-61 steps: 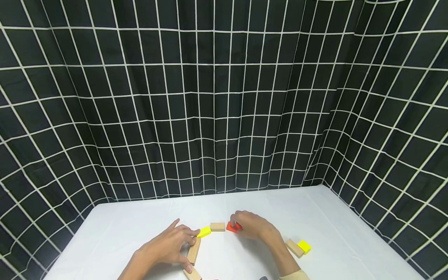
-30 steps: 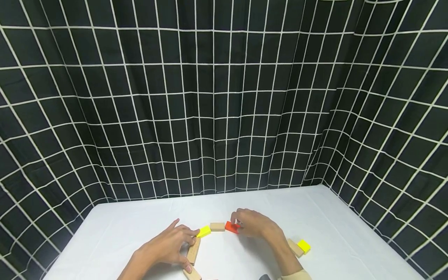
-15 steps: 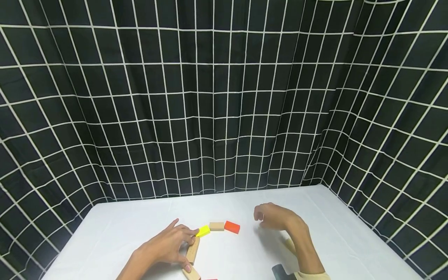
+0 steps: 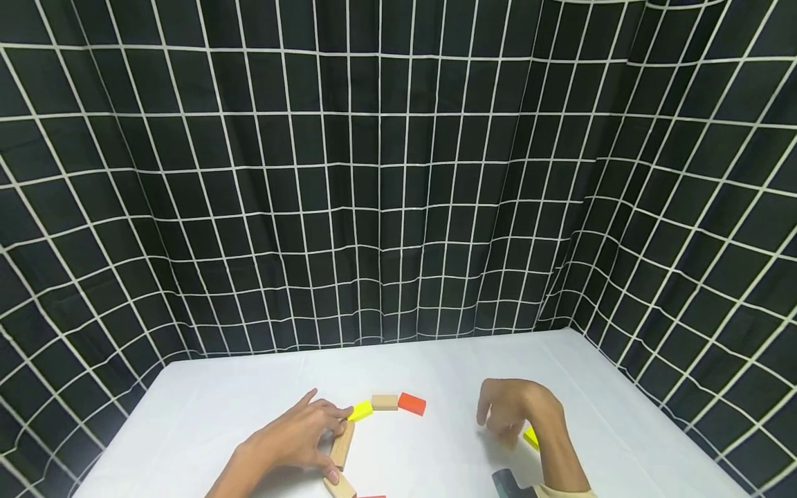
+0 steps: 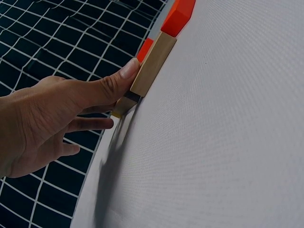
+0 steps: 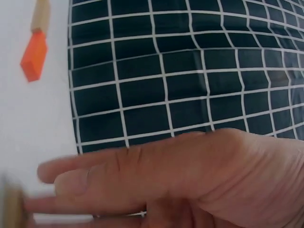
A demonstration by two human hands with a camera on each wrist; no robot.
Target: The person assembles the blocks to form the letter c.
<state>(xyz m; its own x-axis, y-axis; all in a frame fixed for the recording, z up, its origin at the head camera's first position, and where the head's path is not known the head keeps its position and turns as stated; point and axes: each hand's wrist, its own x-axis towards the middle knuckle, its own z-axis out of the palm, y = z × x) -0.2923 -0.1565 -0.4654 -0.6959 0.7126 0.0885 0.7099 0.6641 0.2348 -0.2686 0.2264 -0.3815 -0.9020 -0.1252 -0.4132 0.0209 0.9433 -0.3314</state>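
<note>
In the head view my left hand (image 4: 305,432) spans the left side of a curved row of blocks. Its index finger touches a yellow block (image 4: 361,411), and its thumb rests on a plain wooden block (image 4: 340,486). Another wooden block (image 4: 342,446) lies between them. The left wrist view has the thumb against the side of the wooden block (image 5: 153,64). My right hand (image 4: 513,404) hovers at the right, fingers bent downward, beside a second yellow block (image 4: 531,438). A blurred wooden block (image 6: 14,206) appears just beyond its fingertips in the right wrist view.
A wooden block (image 4: 385,402) and a red block (image 4: 412,404) form the far end of the row. Another red block (image 5: 178,16) adjoins the near wooden one. The white table (image 4: 249,387) ends at a black gridded curtain (image 4: 380,207).
My right hand has let go of the far red block and moved right and nearer, over the spare blocks. That red block now sits against the wooden one. My left hand has stayed put.
</note>
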